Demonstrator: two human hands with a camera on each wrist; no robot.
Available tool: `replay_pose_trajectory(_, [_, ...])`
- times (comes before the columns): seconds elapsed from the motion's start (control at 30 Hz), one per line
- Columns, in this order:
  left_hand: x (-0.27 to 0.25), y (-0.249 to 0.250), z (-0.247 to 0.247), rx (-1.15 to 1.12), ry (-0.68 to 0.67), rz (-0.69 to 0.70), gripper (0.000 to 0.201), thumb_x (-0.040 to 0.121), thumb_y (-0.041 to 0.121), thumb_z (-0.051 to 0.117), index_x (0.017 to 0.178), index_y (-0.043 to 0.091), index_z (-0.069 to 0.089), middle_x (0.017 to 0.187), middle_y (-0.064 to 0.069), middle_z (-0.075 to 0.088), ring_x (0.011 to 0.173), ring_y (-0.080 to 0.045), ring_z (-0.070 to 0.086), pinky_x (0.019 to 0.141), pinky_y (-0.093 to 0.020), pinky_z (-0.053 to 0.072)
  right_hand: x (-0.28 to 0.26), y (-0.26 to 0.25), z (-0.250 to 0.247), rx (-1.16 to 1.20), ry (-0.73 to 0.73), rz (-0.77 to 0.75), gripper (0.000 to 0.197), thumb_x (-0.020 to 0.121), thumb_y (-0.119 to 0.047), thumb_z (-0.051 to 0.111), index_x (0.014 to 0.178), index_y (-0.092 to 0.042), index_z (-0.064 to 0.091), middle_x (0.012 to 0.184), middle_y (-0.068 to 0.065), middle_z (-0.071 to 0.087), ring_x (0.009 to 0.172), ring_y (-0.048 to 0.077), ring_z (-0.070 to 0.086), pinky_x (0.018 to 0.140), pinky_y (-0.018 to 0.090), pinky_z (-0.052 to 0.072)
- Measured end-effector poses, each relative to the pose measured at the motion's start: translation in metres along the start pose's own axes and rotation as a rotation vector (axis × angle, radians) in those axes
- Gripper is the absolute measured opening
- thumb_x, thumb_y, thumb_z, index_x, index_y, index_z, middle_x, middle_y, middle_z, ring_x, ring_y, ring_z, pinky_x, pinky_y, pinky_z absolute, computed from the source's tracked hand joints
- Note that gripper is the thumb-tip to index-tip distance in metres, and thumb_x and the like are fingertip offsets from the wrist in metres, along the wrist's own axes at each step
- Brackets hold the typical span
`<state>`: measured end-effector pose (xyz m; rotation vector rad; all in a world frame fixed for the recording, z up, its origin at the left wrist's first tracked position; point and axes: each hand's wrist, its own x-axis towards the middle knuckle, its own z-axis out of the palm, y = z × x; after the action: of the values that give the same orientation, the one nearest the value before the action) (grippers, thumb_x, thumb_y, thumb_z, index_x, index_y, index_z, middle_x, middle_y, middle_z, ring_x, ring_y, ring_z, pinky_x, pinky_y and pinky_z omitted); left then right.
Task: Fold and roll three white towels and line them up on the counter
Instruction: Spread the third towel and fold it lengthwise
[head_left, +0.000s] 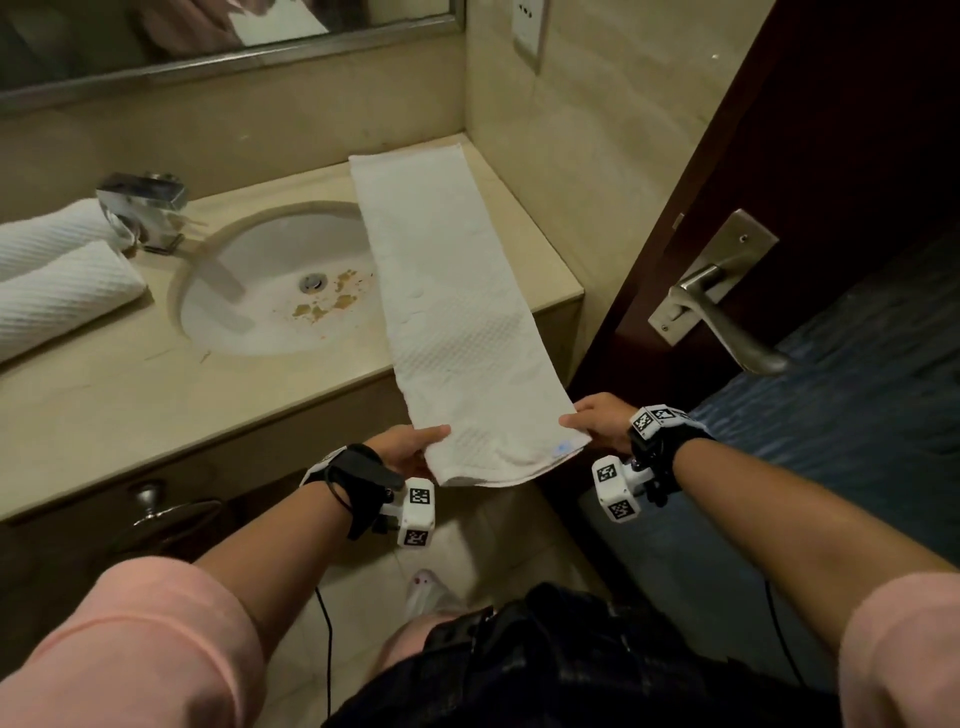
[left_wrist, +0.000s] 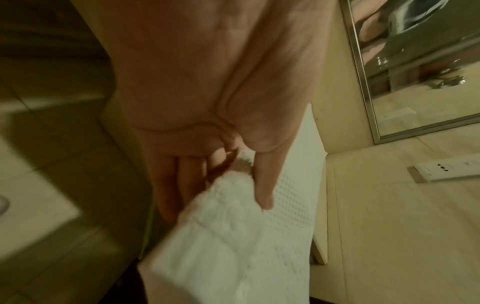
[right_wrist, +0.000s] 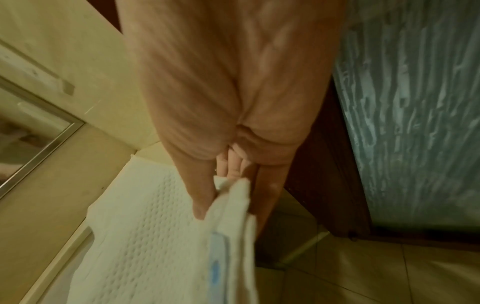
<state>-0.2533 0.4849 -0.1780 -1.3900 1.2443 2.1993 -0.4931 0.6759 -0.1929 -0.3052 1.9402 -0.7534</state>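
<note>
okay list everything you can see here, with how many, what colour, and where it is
folded towel: one, white, long strip right of sink, near end off the counter
rolled towels: two, white, counter's left end
counter: one, beige
sink: one, white, brown stains
tap: one, chrome, behind sink
mirror: one, on back wall
door handle: one, metal, dark door at right
left hand: pinches towel's near left corner
right hand: pinches near right corner

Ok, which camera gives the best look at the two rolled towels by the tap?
The head view: it shows both rolled towels side by side on the counter, left of the tap, though the frame edge crops them. Neither wrist view shows them at all; each shows only its hand's grip on the folded towel.
</note>
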Motion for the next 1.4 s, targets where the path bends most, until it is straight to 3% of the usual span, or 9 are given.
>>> replay_pose_trajectory(0.13, [-0.005, -0.011, 0.014, -0.115, 0.103, 0.022, 0.034, 0.098, 0.009, 0.047, 0.131, -0.002, 0.046, 0.098, -0.013, 0.061, 0.085, -0.027, 0.059, 0.086, -0.042, 0.045, -0.001, 0.003, -0.009, -0.016, 0.070, -0.052, 0.036, 0.078, -0.013, 0.076, 0.109, -0.005, 0.060, 0.102, 0.017, 0.067, 0.093, 0.030, 0.066, 0.079, 0.042, 0.058])
replay_pose_trajectory(0.3, [-0.009, -0.027, 0.033, -0.214, 0.300, 0.058, 0.038, 0.097, -0.002, 0.044, 0.135, -0.005, 0.040, 0.119, -0.022, 0.056, 0.112, -0.036, 0.054, 0.096, -0.048, 0.043, -0.008, 0.004, -0.015, -0.025, 0.095, -0.114, 0.026, 0.081, -0.010, 0.073, 0.096, -0.011, 0.052, 0.088, 0.010, 0.058, 0.074, 0.020, 0.058, 0.052, 0.026, 0.050])
replay_pose_trajectory(0.43, [-0.004, -0.040, 0.038, -0.068, 0.578, 0.235, 0.037, 0.091, -0.012, 0.043, 0.111, 0.016, 0.031, 0.103, -0.014, 0.047, 0.075, -0.022, 0.050, 0.055, -0.033, 0.044, -0.002, 0.009, -0.013, 0.034, 0.040, -0.153, 0.021, 0.083, -0.006, 0.071, 0.079, -0.014, 0.052, 0.081, 0.008, 0.056, 0.074, 0.022, 0.058, 0.065, 0.034, 0.054])
replay_pose_trajectory(0.63, [-0.001, -0.050, 0.038, -0.067, 0.464, 0.257, 0.035, 0.092, -0.016, 0.034, 0.074, 0.010, 0.048, 0.074, -0.009, 0.046, 0.054, -0.017, 0.054, 0.034, -0.013, 0.041, -0.002, 0.012, -0.010, 0.168, -0.052, -0.103, 0.007, 0.087, 0.000, 0.065, 0.092, 0.002, 0.061, 0.098, 0.020, 0.064, 0.098, 0.034, 0.064, 0.076, 0.034, 0.059])
replay_pose_trajectory(0.77, [-0.001, -0.055, 0.032, -0.043, 0.266, 0.203, 0.025, 0.074, -0.011, 0.071, 0.092, -0.004, 0.056, 0.093, -0.016, 0.061, 0.086, -0.019, 0.064, 0.079, -0.024, 0.055, 0.000, 0.015, -0.013, 0.177, -0.079, -0.049, 0.035, 0.084, 0.001, 0.068, 0.116, 0.012, 0.059, 0.114, 0.026, 0.064, 0.105, 0.037, 0.064, 0.093, 0.043, 0.053])
replay_pose_trajectory(0.87, [0.016, -0.062, 0.019, 0.131, 0.293, 0.179, 0.084, 0.048, 0.001, 0.091, 0.122, 0.001, 0.051, 0.119, -0.018, 0.061, 0.112, -0.029, 0.059, 0.102, -0.040, 0.046, -0.004, 0.011, -0.015, 0.209, -0.099, -0.020, 0.032, 0.084, 0.002, 0.067, 0.114, 0.011, 0.060, 0.113, 0.026, 0.065, 0.104, 0.036, 0.065, 0.091, 0.040, 0.053])
replay_pose_trajectory(1.03, [-0.012, -0.045, 0.033, 0.292, 0.384, 0.237, 0.015, 0.084, -0.004, 0.062, 0.080, 0.009, 0.057, 0.082, -0.007, 0.057, 0.076, -0.017, 0.056, 0.070, -0.024, 0.048, -0.013, 0.001, -0.020, 0.237, -0.140, -0.003, 0.012, 0.084, 0.003, 0.067, 0.095, 0.003, 0.064, 0.104, 0.020, 0.067, 0.088, 0.027, 0.068, 0.067, 0.027, 0.058])
replay_pose_trajectory(1.13, [-0.011, -0.044, 0.028, 0.290, 0.392, 0.245, 0.036, 0.092, 0.000, 0.052, 0.058, 0.010, 0.049, 0.062, -0.007, 0.044, 0.059, -0.017, 0.041, 0.059, -0.026, 0.032, -0.018, -0.005, -0.022, 0.209, -0.139, -0.017, 0.011, 0.083, 0.002, 0.068, 0.093, 0.001, 0.064, 0.104, 0.020, 0.068, 0.090, 0.026, 0.069, 0.067, 0.026, 0.059])
replay_pose_trajectory(1.4, [-0.022, -0.051, 0.031, 0.073, 0.515, 0.342, 0.032, 0.091, -0.013, 0.045, 0.072, 0.012, 0.038, 0.074, -0.005, 0.044, 0.063, -0.013, 0.044, 0.040, -0.014, 0.042, -0.012, -0.004, -0.025, 0.157, -0.196, 0.008, 0.013, 0.085, -0.001, 0.067, 0.097, -0.003, 0.063, 0.113, 0.019, 0.066, 0.100, 0.028, 0.066, 0.085, 0.031, 0.056])
